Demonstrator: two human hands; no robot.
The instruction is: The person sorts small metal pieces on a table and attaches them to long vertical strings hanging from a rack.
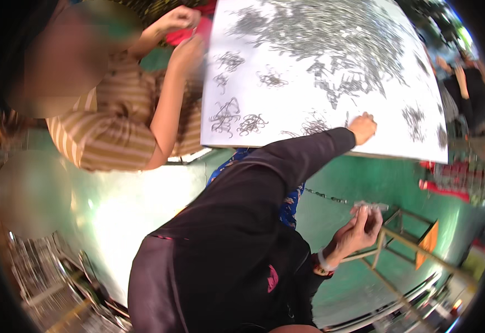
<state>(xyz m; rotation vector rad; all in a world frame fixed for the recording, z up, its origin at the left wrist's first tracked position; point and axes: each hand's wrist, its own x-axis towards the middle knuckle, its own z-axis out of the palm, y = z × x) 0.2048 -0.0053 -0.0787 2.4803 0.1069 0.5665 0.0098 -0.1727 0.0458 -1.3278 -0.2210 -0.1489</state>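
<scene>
My left hand (pixel 362 129) reaches across to the near edge of a white tabletop (pixel 287 105). Its fingers are curled down on the surface, and whatever they pinch is hidden. Small piles of thin dark curved pieces (pixel 314 123) lie just left of it, with a large spread of short dark pieces (pixel 336 39) farther back. My right hand (pixel 359 233), a band at its wrist, is raised off the table's near side. Its fingertips close on a small pale, see-through strip (pixel 372 206). A dark linked strand (pixel 325 195) runs leftward from near those fingers.
At the left sits a person in a striped brown top (pixel 109 133), both hands at a red thing (pixel 181 34). A metal frame with an orange panel (pixel 428 244) stands right of my right hand, over a green floor (pixel 342 172). Another person in black (pixel 470 94) is at far right.
</scene>
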